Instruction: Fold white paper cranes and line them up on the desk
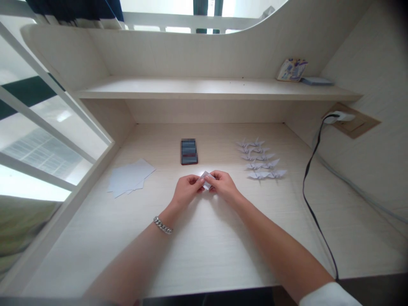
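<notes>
Between my two hands is a small folded piece of white paper (208,180), held a little above the desk. My left hand (188,187) pinches its left side with thumb and fingers. On the opposite side my right hand (223,183) grips it in the same way, the thumb lying across the paper. The fingertips hide part of the folds. Off to the left lies a loose fan of white paper sheets (129,176). To the right, several white folded paper cranes (259,156) stand in two columns.
A phone (189,151) with a blurred screen lies beyond my hands. Above runs a shelf (178,87) with a small patterned box (291,69) and a flat pad (317,80). A black cable (306,178) hangs from the wall socket (353,123) across the desk's right side.
</notes>
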A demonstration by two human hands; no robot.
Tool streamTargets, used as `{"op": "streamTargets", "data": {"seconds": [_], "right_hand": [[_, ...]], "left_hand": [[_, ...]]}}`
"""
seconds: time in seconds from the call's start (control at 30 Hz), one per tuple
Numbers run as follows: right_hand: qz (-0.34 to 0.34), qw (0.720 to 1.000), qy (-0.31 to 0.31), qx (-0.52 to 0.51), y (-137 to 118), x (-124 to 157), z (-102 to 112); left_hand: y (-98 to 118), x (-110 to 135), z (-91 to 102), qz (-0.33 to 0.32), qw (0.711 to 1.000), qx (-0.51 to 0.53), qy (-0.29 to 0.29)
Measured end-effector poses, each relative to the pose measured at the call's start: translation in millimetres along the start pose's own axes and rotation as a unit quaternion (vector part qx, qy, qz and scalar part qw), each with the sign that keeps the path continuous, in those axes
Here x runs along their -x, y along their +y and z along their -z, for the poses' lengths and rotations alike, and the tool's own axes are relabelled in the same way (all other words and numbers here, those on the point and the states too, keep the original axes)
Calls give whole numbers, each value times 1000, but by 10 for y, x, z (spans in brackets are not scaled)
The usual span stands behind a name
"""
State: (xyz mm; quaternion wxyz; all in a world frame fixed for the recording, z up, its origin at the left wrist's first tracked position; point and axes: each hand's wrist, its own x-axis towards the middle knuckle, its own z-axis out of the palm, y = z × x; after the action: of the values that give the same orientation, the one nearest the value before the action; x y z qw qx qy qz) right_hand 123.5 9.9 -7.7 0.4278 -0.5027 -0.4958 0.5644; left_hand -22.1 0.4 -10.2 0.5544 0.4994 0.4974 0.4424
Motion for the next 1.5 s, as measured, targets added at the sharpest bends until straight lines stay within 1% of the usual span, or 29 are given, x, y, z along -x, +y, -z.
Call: {"op": "streamTargets", "data": {"seconds": [0.07, 0.13, 0.2, 0.27, 0.33, 0.4, 0.5, 0.6, 0.7, 0.8, 0.83, 0.93, 1.0, 1.03, 1.2, 1.3, 1.4, 1.5], "right_hand": [[21, 1000, 5, 3, 4, 6, 8], [41, 999, 8, -4, 22, 35, 29], [48, 999, -15, -16, 40, 70, 63], [40, 998, -43, -28, 49, 94, 99], [40, 998, -43, -32, 45, 107, 117], [42, 998, -34, -23, 34, 116, 108], [54, 998, -16, 12, 14, 136, 72], [67, 997, -18, 35, 5, 154, 57], [61, 997, -27, 25, 10, 152, 76], [48, 998, -25, 14, 19, 140, 97], [46, 999, -20, 17, 21, 136, 100], [49, 998, 8, 23, 27, 131, 98], [51, 998, 24, 20, 30, 131, 91], [52, 998, 26, 16, 31, 131, 87], [61, 998, 0, 11, 11, 158, 91], [70, 997, -15, 24, -9, 183, 100], [68, 997, -23, 26, -17, 198, 99], [58, 998, -24, 25, -21, 205, 91]], "left_hand": [[11, -6, -10, -11, 1000, -12, 7], [18, 4, -9, -12, 1000, -23, -1], [26, 21, 3, -13, 999, -32, -25], [33, 35, 19, -9, 998, -32, -48], [37, 42, 30, -6, 998, -25, -59], [34, 45, 33, -10, 998, -22, -54], [21, 55, 20, -31, 998, -44, -25], [20, 68, 4, -40, 997, -68, -14], [35, 81, 12, -17, 998, -50, -41], [52, 97, 44, -2, 998, -2, -68], [55, 103, 55, 2, 997, 18, -68], [53, 114, 70, 14, 997, 73, -33], [47, 114, 63, 14, 996, 85, 1], [45, 113, 57, 11, 997, 80, 8], [46, 114, 40, -32, 999, 13, -2], [67, 130, 45, -59, 998, -17, 21], [90, 149, 42, -68, 997, -22, 36], [98, 159, 34, -70, 997, -22, 37]]}}
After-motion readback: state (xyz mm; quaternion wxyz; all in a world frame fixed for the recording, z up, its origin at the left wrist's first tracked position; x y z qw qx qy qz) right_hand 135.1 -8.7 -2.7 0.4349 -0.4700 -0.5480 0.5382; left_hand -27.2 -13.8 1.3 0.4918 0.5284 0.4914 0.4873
